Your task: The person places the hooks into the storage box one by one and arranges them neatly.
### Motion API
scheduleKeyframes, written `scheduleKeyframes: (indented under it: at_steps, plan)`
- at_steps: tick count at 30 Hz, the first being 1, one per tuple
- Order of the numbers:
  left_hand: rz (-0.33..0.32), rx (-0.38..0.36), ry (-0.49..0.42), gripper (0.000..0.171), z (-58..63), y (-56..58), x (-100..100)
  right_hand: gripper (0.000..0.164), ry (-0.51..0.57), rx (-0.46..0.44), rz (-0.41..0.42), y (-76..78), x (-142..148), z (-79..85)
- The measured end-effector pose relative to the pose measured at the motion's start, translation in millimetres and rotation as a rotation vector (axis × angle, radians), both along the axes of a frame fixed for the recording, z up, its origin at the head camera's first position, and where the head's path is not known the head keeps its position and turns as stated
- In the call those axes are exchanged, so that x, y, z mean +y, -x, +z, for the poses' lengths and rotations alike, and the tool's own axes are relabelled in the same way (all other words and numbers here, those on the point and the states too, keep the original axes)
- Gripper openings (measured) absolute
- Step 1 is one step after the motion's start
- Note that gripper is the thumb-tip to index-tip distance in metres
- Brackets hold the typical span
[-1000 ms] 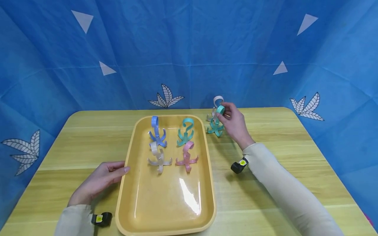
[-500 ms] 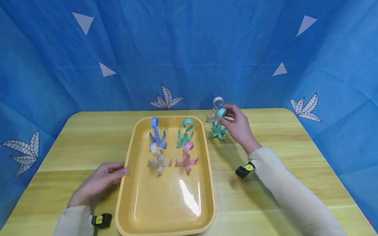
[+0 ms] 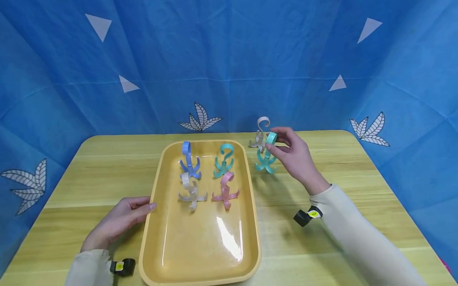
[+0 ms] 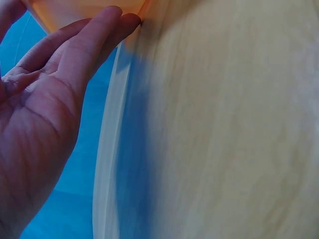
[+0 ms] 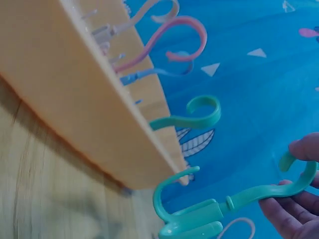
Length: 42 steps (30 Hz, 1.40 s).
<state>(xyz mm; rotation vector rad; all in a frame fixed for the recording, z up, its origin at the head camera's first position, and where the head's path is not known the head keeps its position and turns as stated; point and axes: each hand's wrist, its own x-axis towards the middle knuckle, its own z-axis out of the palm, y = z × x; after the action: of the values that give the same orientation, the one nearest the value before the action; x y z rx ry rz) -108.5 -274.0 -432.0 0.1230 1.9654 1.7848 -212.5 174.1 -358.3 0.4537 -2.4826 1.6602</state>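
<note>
My right hand pinches the curled top of a green multi-prong hanging hook, to the right of the tray's far corner. In the right wrist view that green hook hangs prongs down, thumb and fingers at its curl. My left hand holds the left side of the yellow tray, thumb over the rim and fingers against the outer wall. Inside the tray stand a blue hook, another green hook, a white hook and a pink hook.
One more white hook stands on the wooden table near its back edge, just behind the held one. A blue cloth with white triangles and leaf prints hangs behind and at both sides.
My right hand has drawn the green hook slightly right and toward me, away from the white hook behind it. The left hand and tray have stayed in place.
</note>
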Motion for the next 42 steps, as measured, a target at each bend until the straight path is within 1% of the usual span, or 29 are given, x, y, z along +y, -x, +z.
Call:
scheduleKeyframes:
  at_steps: [3, 8, 14, 17, 23, 28, 31, 35, 39, 42]
  plan:
    - [-0.004, 0.006, 0.001, 0.056, 0.3, -0.2, -0.2, 0.045, 0.02, 0.004, 0.026, -6.8, 0.1, 6.7]
    - [-0.003, -0.005, 0.003, 0.056, 1.6, -0.2, -0.2, 0.042, 0.04, 0.009, 0.081, -16.8, 0.3, 14.5]
    - [-0.015, -0.016, -0.021, 0.054, 1.3, -0.5, -0.9, 0.04, 0.026, 0.009, 0.145, -31.5, 0.1, 16.7]
    - [-0.024, -0.004, -0.029, 0.054, 1.6, -0.7, -1.2, 0.039, 0.014, 0.024, 0.168, -39.0, -0.9, 17.9]
    - [-0.019, -0.006, -0.03, 0.053, 1.8, -0.1, -1.6, 0.04, -0.007, 0.074, 0.196, -50.9, -3.8, 25.2]
    - [-0.014, -0.029, -0.02, 0.055, 1.8, 0.4, -1.9, 0.04, -0.027, 0.129, 0.214, -62.4, -3.4, 32.6]
    - [-0.018, -0.023, -0.021, 0.055, 2.3, 0.1, -1.3, 0.042, -0.029, 0.155, 0.229, -70.1, -3.0, 37.0]
    - [-0.036, 0.01, -0.034, 0.053, 2.5, -0.5, -0.5, 0.045, -0.011, 0.196, 0.272, -80.0, -4.9, 42.2]
    - [-0.032, 0.008, -0.023, 0.052, 2.4, 0.0, -0.4, 0.049, 0.024, 0.243, 0.339, -88.6, -9.7, 44.5]
    - [-0.026, 0.0, -0.012, 0.053, 2.6, 0.3, -1.0, 0.05, 0.031, 0.274, 0.383, -93.0, -14.3, 43.7]
